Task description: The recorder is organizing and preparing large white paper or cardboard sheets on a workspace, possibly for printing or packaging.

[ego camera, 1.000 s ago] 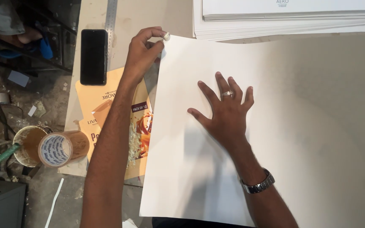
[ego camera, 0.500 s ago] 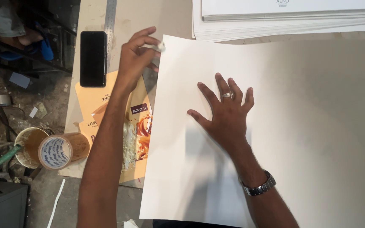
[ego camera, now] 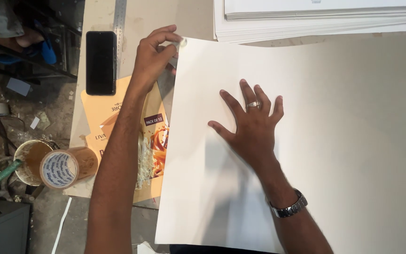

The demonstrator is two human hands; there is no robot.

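A large white sheet of paper (ego camera: pixel 306 141) lies flat on the table. My right hand (ego camera: pixel 252 124) presses palm-down on it with fingers spread; it wears a ring, and a metal watch sits on the wrist. My left hand (ego camera: pixel 153 54) is at the sheet's top-left corner, pinching a small pale, translucent piece (ego camera: pixel 182 42) between thumb and fingers, right against the corner. What the piece is cannot be made out.
A black phone (ego camera: pixel 101 62) and a steel ruler (ego camera: pixel 120 19) lie at the table's left edge. An orange printed card (ego camera: pixel 113 117) sits under my left forearm. A tape roll (ego camera: pixel 59 168) and a cup (ego camera: pixel 28 157) stand lower left. Stacked white sheets (ego camera: pixel 320 19) lie beyond.
My left hand has shifted slightly right and up along the sheet's top-left corner, fingers curling tighter on the small piece. My right hand stays pressed on the sheet.
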